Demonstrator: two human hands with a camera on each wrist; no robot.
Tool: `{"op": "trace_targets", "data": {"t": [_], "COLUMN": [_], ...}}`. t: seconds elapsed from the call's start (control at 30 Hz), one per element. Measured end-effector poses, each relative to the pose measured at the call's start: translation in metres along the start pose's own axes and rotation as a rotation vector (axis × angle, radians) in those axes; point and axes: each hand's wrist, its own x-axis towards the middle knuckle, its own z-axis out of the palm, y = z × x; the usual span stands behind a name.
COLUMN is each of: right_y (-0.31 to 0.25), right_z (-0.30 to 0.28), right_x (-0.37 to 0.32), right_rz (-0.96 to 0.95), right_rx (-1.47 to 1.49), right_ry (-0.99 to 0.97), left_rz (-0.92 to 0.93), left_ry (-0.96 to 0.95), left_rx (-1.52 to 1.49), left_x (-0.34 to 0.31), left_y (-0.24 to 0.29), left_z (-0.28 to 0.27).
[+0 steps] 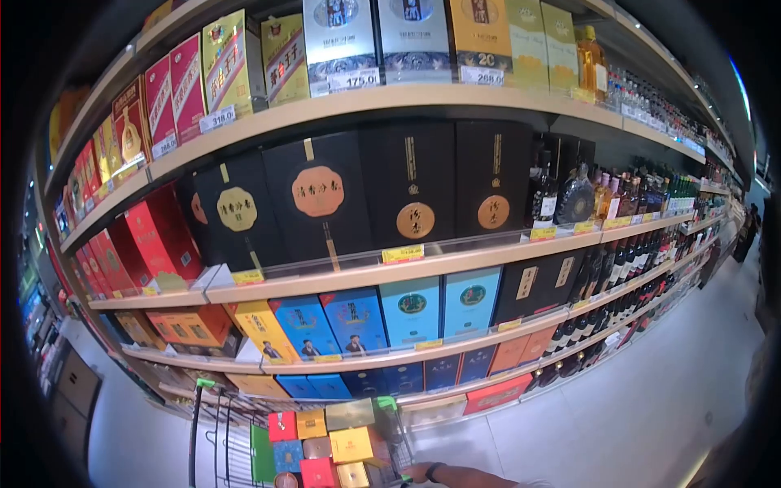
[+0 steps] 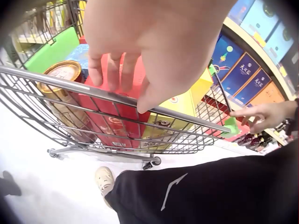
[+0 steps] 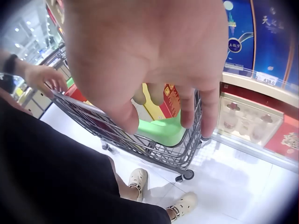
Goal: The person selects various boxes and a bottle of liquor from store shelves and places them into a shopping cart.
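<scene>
In the left wrist view my left hand (image 2: 145, 42) hovers large over the near rim of a wire shopping cart (image 2: 93, 88), fingers loosely bent downward. Its fingertips overlap a red box (image 2: 117, 123) in the cart, and the thumb tip is right at the rim. Beside that box are a round gold-lidded canister (image 2: 63, 74) and a yellow box (image 2: 180, 102). My right hand (image 3: 149, 60) is at the cart's other end, fingers loosely spread over the green corner piece (image 3: 163, 130). The head view shows this hand (image 1: 416, 472) beside the cart; the left is hidden there.
A long shelf unit (image 1: 374, 281) of boxed and bottled liquor curves along the cart's far side. Its lowest level holds a red box (image 1: 498, 394) near the floor. Pale tiled floor (image 1: 569, 423) runs along the aisle. Light clogs (image 3: 182, 205) stand beside the cart.
</scene>
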Motion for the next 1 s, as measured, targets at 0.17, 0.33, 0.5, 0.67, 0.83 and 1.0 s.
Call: {"op": "trace_targets", "data": {"t": [0.17, 0.33, 0.5, 0.67, 0.83, 1.0], "right_y": [-0.024, -0.051, -0.058, -0.041, -0.044, -0.018], "right_z": [-0.012, -0.022, 0.000, 0.037, 0.060, 0.104], "right_x": [-0.031, -0.035, -0.040, -0.048, -0.069, -0.099], "right_rz": [0.189, 0.327, 0.418, 0.456, 0.511, 0.590], "right_rx": [-0.022, -0.047, 0.037, 0.075, 0.136, 0.264], "right_ry": [-0.126, -0.092, -0.079, -0.091, -0.186, -0.152], "left_rz": [-0.380, -0.374, -0.386, -0.374, -0.248, -0.168], "left_ry": [-0.362, -0.245, -0.084, -0.009, -0.148, -0.081], "left_rx": [0.116, -0.025, -0.052, -0.180, -0.093, -0.050], "left_x": [-0.026, -0.056, -0.063, -0.045, -0.068, -0.089], "left_y": [-0.026, -0.047, -0.042, -0.087, -0.057, -0.026], "left_z": [-0.019, -0.016, -0.024, 0.065, -0.005, -0.026]}}
